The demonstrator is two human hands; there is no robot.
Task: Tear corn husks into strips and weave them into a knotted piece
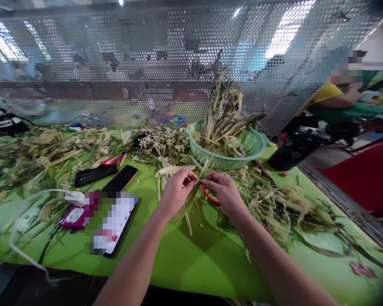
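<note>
Forearms point(137, 259) converge on a bundle of husk strips point(194, 203), pinched between the fingers of left hand point(176, 191) and right hand point(225, 192), before a green basket point(221, 161). Green counter point(178, 261), husk-strewn; perforated screen point(147, 55) behind.

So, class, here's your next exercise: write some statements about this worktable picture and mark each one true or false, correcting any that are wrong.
1. The left hand and right hand pinch plant strips between their fingers. True.
2. Every phone lies to the right of both hands. False: the dark-screened phone lies to their left.
3. Dried leaves stick up out of the green basket. True.
4. The tabletop is blue. False: the tabletop is bright green.
5. A yellow sleeve shows on the picture's right side. True.
</note>
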